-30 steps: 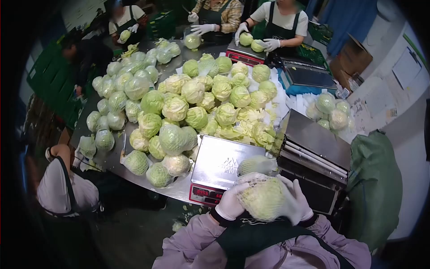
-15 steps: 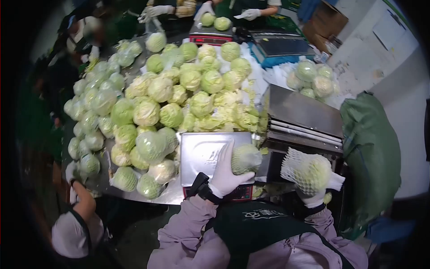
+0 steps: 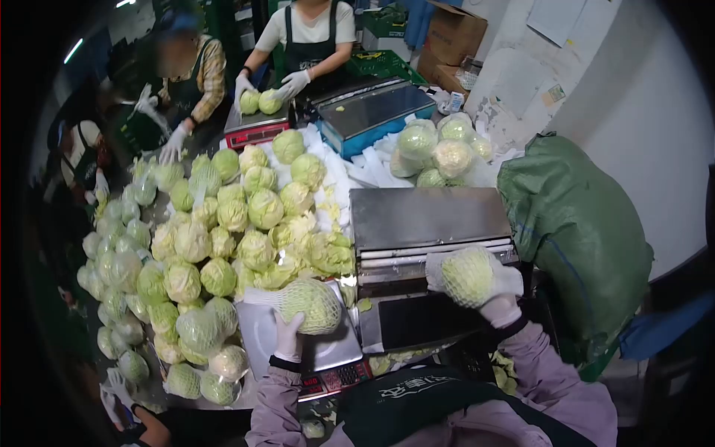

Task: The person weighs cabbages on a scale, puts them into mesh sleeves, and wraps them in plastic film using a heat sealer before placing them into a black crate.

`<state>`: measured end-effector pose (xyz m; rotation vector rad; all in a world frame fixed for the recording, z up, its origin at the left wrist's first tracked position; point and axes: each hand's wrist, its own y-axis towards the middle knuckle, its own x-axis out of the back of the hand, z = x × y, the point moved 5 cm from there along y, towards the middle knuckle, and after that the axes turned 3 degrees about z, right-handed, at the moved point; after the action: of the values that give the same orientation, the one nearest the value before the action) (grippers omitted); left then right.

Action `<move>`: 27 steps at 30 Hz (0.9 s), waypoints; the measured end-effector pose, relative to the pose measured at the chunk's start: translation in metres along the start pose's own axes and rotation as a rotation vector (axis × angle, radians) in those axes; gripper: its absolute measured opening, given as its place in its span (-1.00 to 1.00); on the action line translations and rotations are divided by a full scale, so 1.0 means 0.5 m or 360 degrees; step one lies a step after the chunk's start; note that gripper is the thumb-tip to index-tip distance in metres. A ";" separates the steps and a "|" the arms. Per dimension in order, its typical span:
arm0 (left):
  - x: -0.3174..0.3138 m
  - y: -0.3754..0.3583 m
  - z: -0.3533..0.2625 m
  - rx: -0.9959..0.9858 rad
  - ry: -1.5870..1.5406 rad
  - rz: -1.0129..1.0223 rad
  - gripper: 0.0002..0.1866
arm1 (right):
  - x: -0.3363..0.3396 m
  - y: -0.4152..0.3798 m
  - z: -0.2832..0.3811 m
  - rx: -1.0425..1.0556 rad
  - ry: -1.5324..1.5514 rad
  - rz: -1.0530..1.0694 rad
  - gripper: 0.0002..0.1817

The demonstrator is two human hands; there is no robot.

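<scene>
Cabbages (image 3: 197,238) cover a metal worktable (image 3: 175,395), piled left of and beyond the near scale (image 3: 261,339), the leafy heads bare in the middle and many on the far left wrapped. Across the worktable from the near scale, a co-worker in a white shirt (image 3: 316,33) has gloved hands on two pale heads (image 3: 261,102) atop a red-bodied scale (image 3: 255,134), as a co-worker in a checked shirt (image 3: 201,71) stands alongside. A bulging green sack (image 3: 581,231) slumps well to the right of the near scale, and a steel machine with white rollers (image 3: 428,223) sits just beside it on the right. Over the near scale's tilted-looking silver plate lies a netted cabbage (image 3: 310,306), its loose sleeve trailing left. A second sleeved cabbage (image 3: 468,277) is held up to the right of the near scale, above the machine's dark panel (image 3: 421,320). Gloved in white, the left hand (image 3: 288,337) touches the first from below, thumb upright against it, the other fingers too hidden to tell how they stand. The right hand (image 3: 500,309) is clamped on the second from its lower right, fingertips largely out of sight.
</scene>
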<state>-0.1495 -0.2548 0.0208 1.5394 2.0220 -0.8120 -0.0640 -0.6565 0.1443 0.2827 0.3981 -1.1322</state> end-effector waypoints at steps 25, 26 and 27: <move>-0.649 0.522 0.298 -0.0261 0.1695 0.0991 -0.02 | 0.336 0.328 -0.023 -0.0452 -0.1143 0.0049 0.17; -0.651 0.521 0.298 -0.0254 0.1698 0.0987 -0.02 | 0.331 0.328 -0.011 -0.0268 -0.1238 0.0025 0.17; -0.660 0.516 0.297 -0.0351 0.1725 0.1063 -0.01 | 0.325 0.330 0.001 -0.0082 -0.1327 -0.0001 0.16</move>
<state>0.1876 -0.5351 0.0936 2.5786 1.8078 0.6287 0.1468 -0.7234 0.0751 -0.2429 -0.3113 -1.1367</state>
